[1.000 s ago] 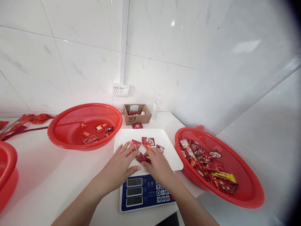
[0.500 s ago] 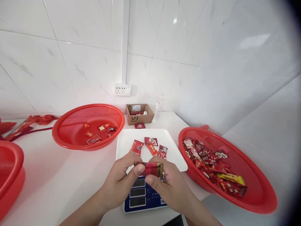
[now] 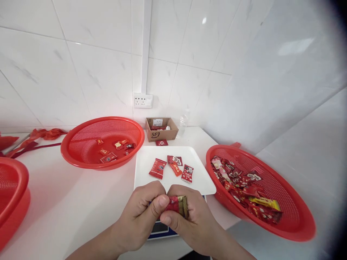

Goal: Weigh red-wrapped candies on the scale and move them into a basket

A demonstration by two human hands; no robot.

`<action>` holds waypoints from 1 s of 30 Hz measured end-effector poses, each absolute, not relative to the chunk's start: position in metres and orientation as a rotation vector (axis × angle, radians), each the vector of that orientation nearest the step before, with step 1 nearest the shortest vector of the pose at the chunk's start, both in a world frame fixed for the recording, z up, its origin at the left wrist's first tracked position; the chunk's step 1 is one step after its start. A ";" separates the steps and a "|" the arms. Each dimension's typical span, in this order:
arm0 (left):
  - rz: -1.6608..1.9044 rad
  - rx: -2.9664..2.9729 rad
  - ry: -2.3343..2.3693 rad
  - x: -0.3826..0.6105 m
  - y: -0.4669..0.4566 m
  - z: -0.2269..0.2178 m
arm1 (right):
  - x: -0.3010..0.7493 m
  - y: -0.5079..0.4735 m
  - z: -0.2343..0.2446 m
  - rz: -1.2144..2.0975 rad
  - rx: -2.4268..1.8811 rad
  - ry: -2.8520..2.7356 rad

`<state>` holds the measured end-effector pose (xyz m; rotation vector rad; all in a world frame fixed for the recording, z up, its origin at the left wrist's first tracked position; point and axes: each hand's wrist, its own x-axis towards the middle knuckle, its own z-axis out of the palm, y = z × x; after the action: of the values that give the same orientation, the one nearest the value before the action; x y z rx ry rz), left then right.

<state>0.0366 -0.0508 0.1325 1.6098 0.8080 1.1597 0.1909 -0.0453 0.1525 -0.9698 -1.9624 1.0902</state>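
My left hand [image 3: 143, 216] and my right hand [image 3: 191, 216] are both closed on a red wrapped candy [image 3: 173, 205] with a gold end, their thumbs on its near side. They hold it just in front of the white pan [image 3: 146, 186] of a weighing scale. Lying on the pan are a large red packet [image 3: 157, 168], an orange-red candy [image 3: 175, 169], a dark red packet [image 3: 175, 160] and a patterned red packet [image 3: 187, 173]. Below my hands, the scale's blue display panel [image 3: 160, 228] is mostly covered.
On the right, a red basket [image 3: 300, 216] is piled with wrapped sweets. Another red basket [image 3: 81, 139] with several candies stands left, and a third basket [image 3: 13, 180] is cut off at the edge. A cardboard box [image 3: 165, 135] sits by the wall near a red packet [image 3: 162, 143].
My hands have come closer together and lower, covering more of the candy and the scale's display. The packets on the pan are now less hidden. The view has shifted slightly.
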 end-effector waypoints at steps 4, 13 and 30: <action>1.174 1.623 0.853 0.040 -0.049 0.131 | 0.189 -0.043 0.150 1.179 -0.957 -1.888; 1.018 1.616 0.973 0.048 -0.030 0.122 | 0.201 -0.025 0.122 0.936 -1.109 -1.857; 1.328 0.932 0.886 0.027 -0.009 0.130 | 0.243 0.017 0.103 0.719 -1.495 -1.745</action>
<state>0.0266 -0.0090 0.1296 0.9323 0.8862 1.3285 0.2428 0.0168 0.1030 -1.4955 -1.7448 0.7190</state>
